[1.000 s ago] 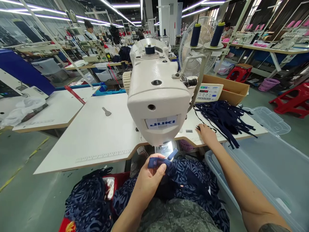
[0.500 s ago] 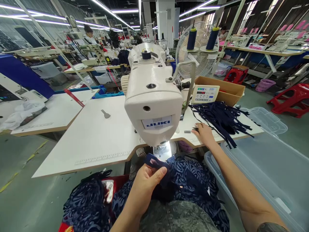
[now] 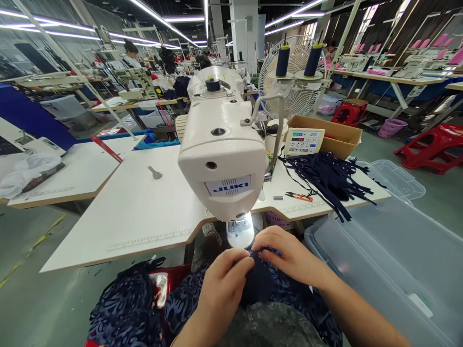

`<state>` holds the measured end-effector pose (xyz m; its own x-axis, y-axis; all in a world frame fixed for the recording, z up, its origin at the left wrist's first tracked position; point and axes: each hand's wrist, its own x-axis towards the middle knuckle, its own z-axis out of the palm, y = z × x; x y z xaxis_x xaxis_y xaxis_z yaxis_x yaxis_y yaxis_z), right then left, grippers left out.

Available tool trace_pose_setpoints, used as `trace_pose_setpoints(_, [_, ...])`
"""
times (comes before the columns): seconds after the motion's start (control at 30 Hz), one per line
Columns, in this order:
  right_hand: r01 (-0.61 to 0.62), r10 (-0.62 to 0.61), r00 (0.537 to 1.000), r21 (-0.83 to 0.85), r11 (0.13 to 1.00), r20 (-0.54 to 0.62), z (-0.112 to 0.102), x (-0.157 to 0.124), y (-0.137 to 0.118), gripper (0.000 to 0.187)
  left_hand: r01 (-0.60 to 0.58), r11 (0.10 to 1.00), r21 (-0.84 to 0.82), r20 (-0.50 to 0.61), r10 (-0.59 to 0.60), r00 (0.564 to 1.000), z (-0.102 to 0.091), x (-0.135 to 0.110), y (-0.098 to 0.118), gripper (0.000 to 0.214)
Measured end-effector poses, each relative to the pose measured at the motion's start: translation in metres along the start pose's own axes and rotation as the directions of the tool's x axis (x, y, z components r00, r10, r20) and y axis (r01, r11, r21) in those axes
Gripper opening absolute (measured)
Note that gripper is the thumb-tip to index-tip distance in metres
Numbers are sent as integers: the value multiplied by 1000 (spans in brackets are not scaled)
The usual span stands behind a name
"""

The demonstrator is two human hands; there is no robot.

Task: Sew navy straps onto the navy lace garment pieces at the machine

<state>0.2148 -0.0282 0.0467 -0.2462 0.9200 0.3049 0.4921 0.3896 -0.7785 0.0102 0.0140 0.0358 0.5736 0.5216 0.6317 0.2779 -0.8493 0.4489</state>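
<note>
A white Juki sewing machine (image 3: pixel 220 149) stands on the white table (image 3: pixel 144 207) in front of me. Just below its lit needle area, both hands meet on navy patterned fabric (image 3: pixel 267 284) lying in my lap. My left hand (image 3: pixel 226 282) pinches the fabric's edge between thumb and fingers. Beside it, my right hand (image 3: pixel 289 255) presses down on the same fabric with curled fingers. Orange thread snips (image 3: pixel 299 196) lie on the table to the right of the machine, next to a heap of navy strips (image 3: pixel 325 176).
A clear plastic bin (image 3: pixel 390 260) sits at my right, a cardboard box (image 3: pixel 340 132) and control panel (image 3: pixel 304 141) behind the strips. More navy fabric fills a red container (image 3: pixel 133 303) at lower left. A fan (image 3: pixel 285 77), thread cones and other workers' stations stand beyond.
My right hand left the table by the snips and came down onto the fabric beside my left hand. The snips now lie alone on the table. The view shifted slightly right.
</note>
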Motion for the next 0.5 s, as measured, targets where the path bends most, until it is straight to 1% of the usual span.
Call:
trace_pose_setpoints(0.03, [-26,27,997,15,1000,-75,1,0,2,15,-121,989,88,-16,122,992,0,-2,-2,23])
trace_pose_setpoints(0.07, [-60,66,987,39,997,-150,2,-1,5,13,-206,964,166,-14,211,977,-1,-3,-3,24])
trace_pose_setpoints(0.1, [-101,115,973,78,992,-202,3,-2,6,12,-263,938,226,-2,271,963,-1,-3,-5,25])
trace_pose_setpoints(0.13, [-147,172,961,124,981,-215,4,-3,6,10,-301,915,269,14,309,951,-2,-4,-6,24])
trace_pose_setpoints(0.17, [-192,222,958,168,967,-180,5,-5,6,11,-328,894,303,29,336,942,-2,-4,-7,24])
trace_pose_setpoints(0.23, [-274,284,959,236,932,-10,10,-9,3,13,-375,853,362,59,380,923,-1,-5,-8,22])
trace_pose_setpoints(0.27, [-307,299,952,258,916,67,13,-10,1,14,-382,847,369,63,387,920,0,-6,-9,21])
trace_pose_setpoints(0.3, [-333,315,943,274,902,110,17,-11,0,14,-385,849,362,60,390,919,1,-7,-9,20])
trace_pose_setpoints(0.37, [-380,359,925,308,872,125,23,-11,0,15,-343,883,319,31,352,935,5,-10,-9,21])
trace_pose_setpoints(0.4, [-396,377,918,329,857,123,25,-11,1,16,-289,914,283,15,298,955,6,-11,-8,23])
trace_pose_setpoints(0.43, [-405,387,914,351,844,121,27,-10,2,17,-209,950,230,11,212,977,7,-12,-7,26])
trace_pose_setpoints(0.47, [-407,390,912,377,832,124,27,-10,3,18,-105,982,159,29,102,994,8,-12,-6,28])
trace_pose_setpoints(0.5, [-403,386,914,407,820,127,27,-10,3,19,18,997,73,75,-24,997,7,-13,-4,29])
